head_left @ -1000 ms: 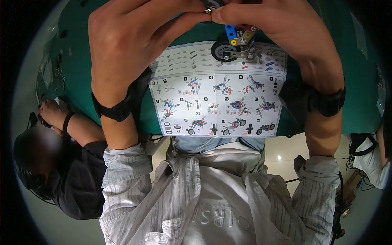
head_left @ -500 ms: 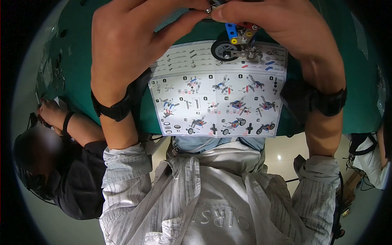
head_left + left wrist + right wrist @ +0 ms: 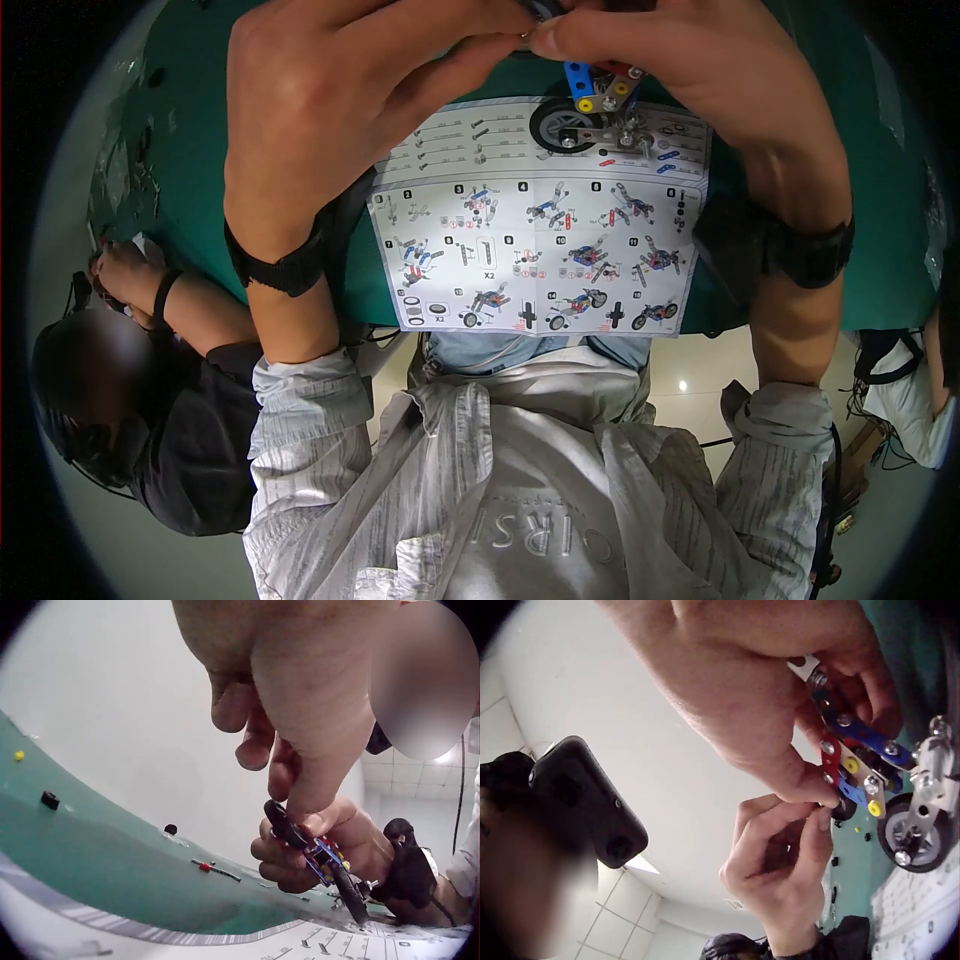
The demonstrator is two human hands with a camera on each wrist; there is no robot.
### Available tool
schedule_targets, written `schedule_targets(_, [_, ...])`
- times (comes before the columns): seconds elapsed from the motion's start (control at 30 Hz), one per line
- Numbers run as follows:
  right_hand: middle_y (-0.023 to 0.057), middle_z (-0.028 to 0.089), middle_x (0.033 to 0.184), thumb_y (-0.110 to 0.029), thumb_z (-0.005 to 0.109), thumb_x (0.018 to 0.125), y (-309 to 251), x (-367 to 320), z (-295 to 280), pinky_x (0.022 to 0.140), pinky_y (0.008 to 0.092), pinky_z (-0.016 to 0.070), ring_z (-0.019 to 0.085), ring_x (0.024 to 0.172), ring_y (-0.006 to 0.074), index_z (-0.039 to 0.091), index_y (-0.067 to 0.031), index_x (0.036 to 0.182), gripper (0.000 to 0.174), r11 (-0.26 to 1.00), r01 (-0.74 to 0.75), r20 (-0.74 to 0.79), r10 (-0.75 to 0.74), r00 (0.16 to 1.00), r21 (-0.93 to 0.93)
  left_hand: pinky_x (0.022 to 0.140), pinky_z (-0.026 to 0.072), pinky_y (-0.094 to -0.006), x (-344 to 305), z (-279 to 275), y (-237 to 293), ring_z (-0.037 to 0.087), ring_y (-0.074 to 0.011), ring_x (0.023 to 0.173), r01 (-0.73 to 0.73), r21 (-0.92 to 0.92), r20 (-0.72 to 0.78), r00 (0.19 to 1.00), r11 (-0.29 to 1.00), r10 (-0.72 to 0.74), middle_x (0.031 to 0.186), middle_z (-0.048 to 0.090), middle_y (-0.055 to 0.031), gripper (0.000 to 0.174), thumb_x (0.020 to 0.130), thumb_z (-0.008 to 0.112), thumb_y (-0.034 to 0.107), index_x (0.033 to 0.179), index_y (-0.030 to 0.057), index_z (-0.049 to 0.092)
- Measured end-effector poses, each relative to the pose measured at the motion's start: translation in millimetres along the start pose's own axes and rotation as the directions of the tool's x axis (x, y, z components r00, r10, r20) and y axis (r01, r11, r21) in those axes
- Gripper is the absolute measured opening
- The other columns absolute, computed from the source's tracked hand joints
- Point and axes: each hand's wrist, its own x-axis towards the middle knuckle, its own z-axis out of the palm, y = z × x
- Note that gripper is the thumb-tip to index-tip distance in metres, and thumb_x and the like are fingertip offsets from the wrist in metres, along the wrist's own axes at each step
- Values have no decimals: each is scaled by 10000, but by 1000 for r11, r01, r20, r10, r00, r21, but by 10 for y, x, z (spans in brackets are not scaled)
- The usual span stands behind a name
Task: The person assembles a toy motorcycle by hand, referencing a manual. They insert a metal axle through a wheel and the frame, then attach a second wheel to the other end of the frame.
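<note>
A toy motorcycle model [image 3: 600, 103] of metal strips with blue, red and yellow parts is held up over the printed instruction sheet [image 3: 520, 255]. My right hand [image 3: 720, 95] grips its frame, as the right wrist view also shows. One black-tyred wheel [image 3: 922, 834] is on the near end of the model; the other wheel [image 3: 285, 825] is between the two hands. My left hand [image 3: 320, 110] pinches a tiny metal fastener beside that far wheel, mostly covered by the fingertips [image 3: 825, 817]. The thumbs of both hands come close together there.
A green table [image 3: 180, 190] lies under the sheet. On it are a small black part [image 3: 50, 799], a yellow piece [image 3: 19, 756] and a rod with a red piece [image 3: 217, 870]. Clear plastic [image 3: 113, 180] lies at the left edge. Another person [image 3: 200, 420] sits at left.
Both hands and the model have shifted slightly right in the head view. The left fingertips now cover more of the metal fastener, which showed plainly before.
</note>
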Motion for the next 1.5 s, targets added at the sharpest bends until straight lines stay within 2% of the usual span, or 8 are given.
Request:
schedule_targets(0.13, [12,645,696,-138,766,848,220,10,-21,531,242,386,526,597,68,754,40,889,183,974,193,17,-197,980,117,484,476,-284,13,-17,-18,637,-161,581,-53,49,7,999,997,53,771,641,-42,194,670,857,104,829,61,754])
schedule_targets(0.27, [13,640,692,-130,764,854,-6,-22,15,526,233,393,538,593,65,750,46,895,182,1000,9,-20,-9,1000,-1,483,475,-286,-34,-49,-35,638,-161,583,-32,57,87,996,998,27,789,645,-44,197,666,856,100,833,67,756])
schedule_targets(0.53, [13,639,691,-149,778,859,119,-54,-20,522,235,394,539,593,62,752,50,897,204,987,146,-8,-146,989,61,488,471,-292,-62,83,-81,634,-176,593,20,13,-89,996,1000,-19,821,649,-44,191,691,861,111,838,69,747])
schedule_targets(0.67, [13,643,693,-138,782,857,-8,-7,-24,518,235,392,534,590,59,750,48,889,191,997,-3,35,1,999,76,487,470,-291,-43,6,-71,629,-181,587,2,-50,2,1000,999,-2,813,640,-47,188,701,857,117,831,66,731])
schedule_targets(0.93, [12,649,704,-112,778,850,144,-43,-44,518,231,394,537,592,60,743,56,895,177,985,120,32,-125,992,122,450,447,-279,-60,73,-30,602,-161,548,-32,-22,-27,999,999,31,783,621,-40,168,711,835,84,799,39,698])
schedule_targets(1.03, [16,655,711,-105,773,850,124,-85,80,519,232,399,539,590,63,743,57,896,172,989,144,-70,-145,987,-29,449,450,-277,-55,82,-19,602,-158,548,-54,3,-38,998,999,54,781,620,-38,171,702,834,72,797,34,697])
schedule_targets(1.27, [28,673,732,-101,760,858,268,40,-6,522,233,420,560,601,66,744,66,927,182,968,140,6,-144,990,209,461,460,-282,-71,100,-24,615,-165,561,-27,61,-57,998,998,30,775,625,-45,185,690,847,96,791,38,703])
schedule_targets(1.5, [37,677,740,-90,749,865,142,-108,144,523,228,425,573,609,66,738,71,940,177,973,222,-171,-230,958,-66,460,455,-281,-58,100,-13,613,-167,560,-49,103,-80,995,993,58,767,622,-52,188,697,836,127,794,35,704])
